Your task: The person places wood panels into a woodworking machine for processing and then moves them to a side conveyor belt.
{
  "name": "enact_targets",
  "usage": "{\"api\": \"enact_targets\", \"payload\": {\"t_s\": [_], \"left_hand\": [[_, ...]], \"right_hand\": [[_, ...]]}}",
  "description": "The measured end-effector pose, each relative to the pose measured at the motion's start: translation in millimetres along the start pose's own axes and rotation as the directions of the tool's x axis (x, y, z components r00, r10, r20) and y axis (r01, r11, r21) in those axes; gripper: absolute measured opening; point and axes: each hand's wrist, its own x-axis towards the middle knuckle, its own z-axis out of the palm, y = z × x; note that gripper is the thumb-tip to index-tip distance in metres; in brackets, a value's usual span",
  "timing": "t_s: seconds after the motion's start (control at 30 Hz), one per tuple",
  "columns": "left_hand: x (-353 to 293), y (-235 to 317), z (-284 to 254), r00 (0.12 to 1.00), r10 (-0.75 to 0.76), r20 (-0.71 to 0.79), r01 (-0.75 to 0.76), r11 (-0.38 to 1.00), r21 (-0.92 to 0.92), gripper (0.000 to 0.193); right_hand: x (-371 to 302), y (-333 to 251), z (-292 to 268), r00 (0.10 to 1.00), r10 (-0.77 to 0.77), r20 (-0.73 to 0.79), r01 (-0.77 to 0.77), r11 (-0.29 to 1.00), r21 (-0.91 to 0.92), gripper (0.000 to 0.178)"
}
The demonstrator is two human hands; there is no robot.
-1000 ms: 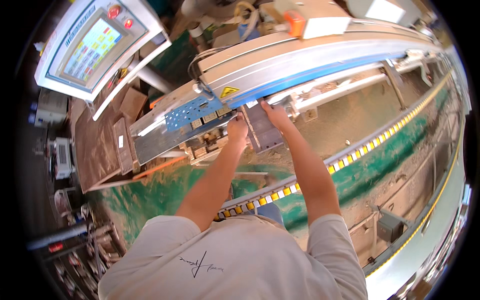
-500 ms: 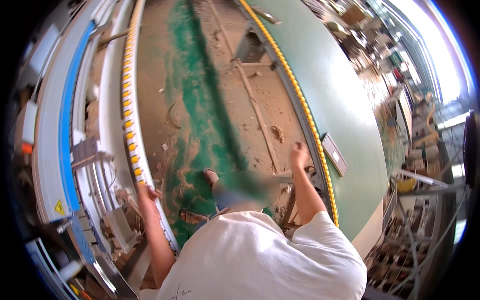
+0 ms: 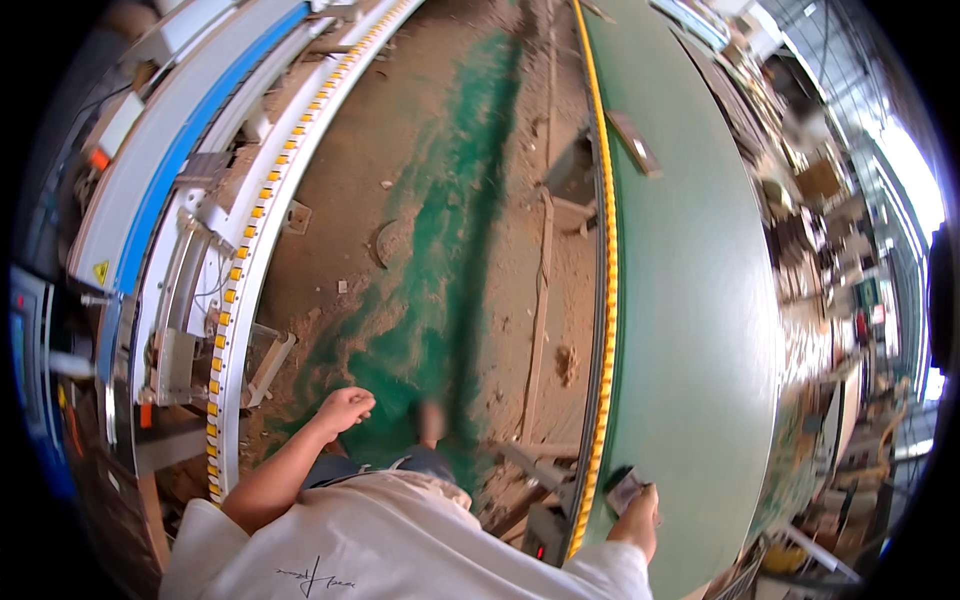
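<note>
Grey, small flat block [image 3: 624, 490] sits in the right hand [image 3: 638, 512], fingers closed around it, at the near end of the green flat table [image 3: 690, 300], just inside its yellow-and-black striped edge strip [image 3: 603, 300]. Hand and block rest on or just above the green surface; can't tell which. Left hand [image 3: 345, 408] hangs free over the dusty floor, fingers loosely curled, holding nothing, near the white-and-blue long machine [image 3: 170, 200] on the left side. Machine carries its own yellow-dotted rail [image 3: 250, 250] along its inner edge. Between machine and table: green-painted concrete floor [image 3: 440, 250] covered in brown sawdust, with thin wooden strips [image 3: 540, 320] lying along it. Farther up the table, near the striped edge, lies a grey narrow rectangular piece [image 3: 632, 142]. Person wears a white shirt [image 3: 400, 540].
</note>
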Motion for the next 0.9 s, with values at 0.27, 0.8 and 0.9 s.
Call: {"api": "enact_targets", "payload": {"t_s": [0.27,0.8,0.9], "left_hand": [[12,112,92,0.861,0.338,0.379,-0.224,0.923,-0.314,0.040],[-180,-160,-349,0.612,-0.270,-0.743,-0.711,0.224,-0.667,0.036],[-181,-196,-403,0.540,-0.369,-0.756,-0.722,0.257,-0.642,0.039]], "right_hand": [[-250,-72,294,0.229,-0.596,0.769,0.951,0.305,-0.046,0.096],[-784,390,639,-0.362,0.404,0.840,0.931,0.113,0.347,0.065],[-827,454,670,-0.364,0.403,0.840,0.926,0.064,0.371,0.072]]}}
